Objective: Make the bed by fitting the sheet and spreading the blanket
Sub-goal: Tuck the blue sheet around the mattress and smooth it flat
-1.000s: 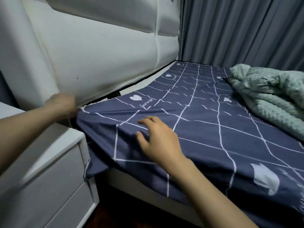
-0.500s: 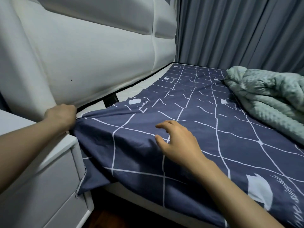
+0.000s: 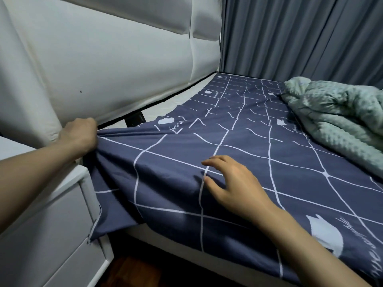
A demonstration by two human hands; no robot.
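A navy sheet (image 3: 248, 146) with white grid lines and small prints covers most of the mattress (image 3: 165, 104), whose white strip shows bare along the headboard. My left hand (image 3: 79, 136) is closed on the sheet's near corner, bunched up beside the headboard's base. My right hand (image 3: 234, 183) lies flat on the sheet with fingers spread, holding nothing. The sheet's near edge hangs loose over the bed's side. A pale green dotted blanket (image 3: 335, 119) lies crumpled at the far right of the bed.
A padded white headboard (image 3: 116, 65) rises on the left. A white nightstand (image 3: 47, 220) stands tight against the bed's corner. Grey curtains (image 3: 300, 36) hang behind the bed. Dark wooden floor (image 3: 132, 272) shows below.
My left hand has pulled the sheet's corner up and towards the headboard. My right hand has slid further onto the sheet, to the right.
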